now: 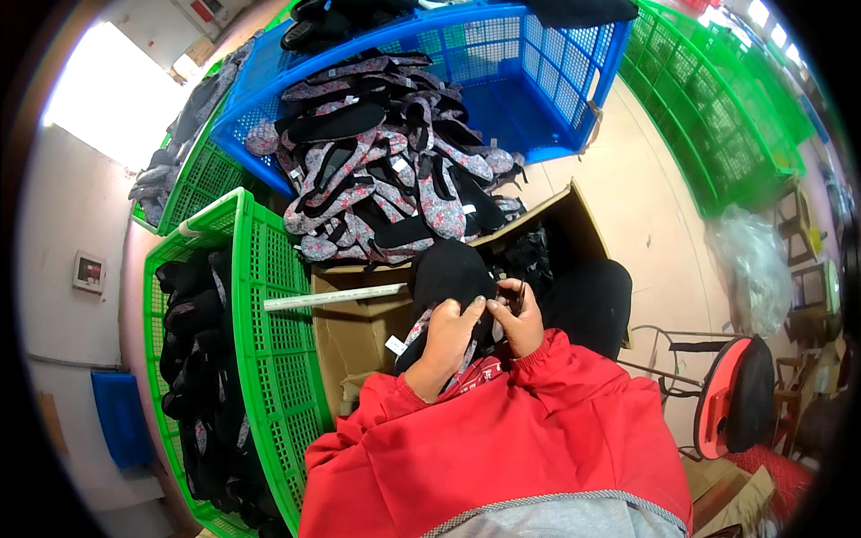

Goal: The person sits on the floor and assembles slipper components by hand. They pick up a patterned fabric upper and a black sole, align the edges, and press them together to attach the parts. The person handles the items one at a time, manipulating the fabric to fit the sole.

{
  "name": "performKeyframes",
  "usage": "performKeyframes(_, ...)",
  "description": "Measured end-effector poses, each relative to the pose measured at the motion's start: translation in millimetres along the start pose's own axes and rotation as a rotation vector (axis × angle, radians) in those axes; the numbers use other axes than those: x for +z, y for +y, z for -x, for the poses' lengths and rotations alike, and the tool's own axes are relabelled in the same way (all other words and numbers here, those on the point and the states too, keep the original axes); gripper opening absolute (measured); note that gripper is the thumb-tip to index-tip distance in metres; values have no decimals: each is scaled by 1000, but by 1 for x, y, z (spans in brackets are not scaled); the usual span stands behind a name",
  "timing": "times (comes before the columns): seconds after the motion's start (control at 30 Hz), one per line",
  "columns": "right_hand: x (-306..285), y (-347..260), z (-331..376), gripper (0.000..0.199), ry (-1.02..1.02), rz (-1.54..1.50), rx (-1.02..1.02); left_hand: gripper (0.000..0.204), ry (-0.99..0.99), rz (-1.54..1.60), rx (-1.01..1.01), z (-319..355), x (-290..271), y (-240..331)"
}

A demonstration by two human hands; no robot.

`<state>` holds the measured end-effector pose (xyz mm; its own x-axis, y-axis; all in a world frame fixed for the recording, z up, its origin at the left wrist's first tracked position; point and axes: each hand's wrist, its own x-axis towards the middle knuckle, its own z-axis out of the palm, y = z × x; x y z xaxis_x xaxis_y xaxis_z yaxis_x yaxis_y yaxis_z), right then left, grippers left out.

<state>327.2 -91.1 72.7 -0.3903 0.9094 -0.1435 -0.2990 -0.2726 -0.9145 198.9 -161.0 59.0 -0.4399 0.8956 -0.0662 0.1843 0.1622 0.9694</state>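
Your left hand (446, 336) and right hand (517, 318) pinch black soft fabric slipper (448, 278) | above brown cardboard box's (359, 336) right edge | likely light, floppy; grip its rim.

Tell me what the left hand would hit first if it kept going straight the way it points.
The left hand already grips the black shoe; past it, probably the pile of floral shoes spilling from the blue crate, though depth is unclear.

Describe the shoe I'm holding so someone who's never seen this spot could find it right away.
Start at the big blue crate heaped with floral shoes, then drop to the open cardboard box below it. Over that box, the left hand and right hand grip one black shoe. Unlike the heaped ones, it is lifted clear, showing mostly black.
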Motion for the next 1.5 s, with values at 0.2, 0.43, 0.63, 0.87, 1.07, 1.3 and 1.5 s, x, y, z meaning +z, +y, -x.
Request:
performKeyframes(0.2,-7,8,-3,39,106,361,-54,17,-222,886,-352,6,2,11)
performKeyframes(0.43,-2,2,9,39,57,564,-217,31,-140,1136,-353,2,6,33)
performKeyframes(0.63,12,-6,3,36,90,814,-262,42,-100,1218,-380,4,6,41)
performKeyframes(0.87,6,-3,-6,23,75,880,-246,39,-95,1182,-350,4,10,43)
performKeyframes(1.07,-12,-3,-15,16,-88,767,-262,27,-60,1180,-366,1,14,41)
performKeyframes(1.3,-19,3,-7,12,-155,535,-96,21,-94,1165,-326,-5,13,41)
performKeyframes(1.5,-7,-8,10,18,-104,211,102,13,-64,1122,-315,14,4,3)
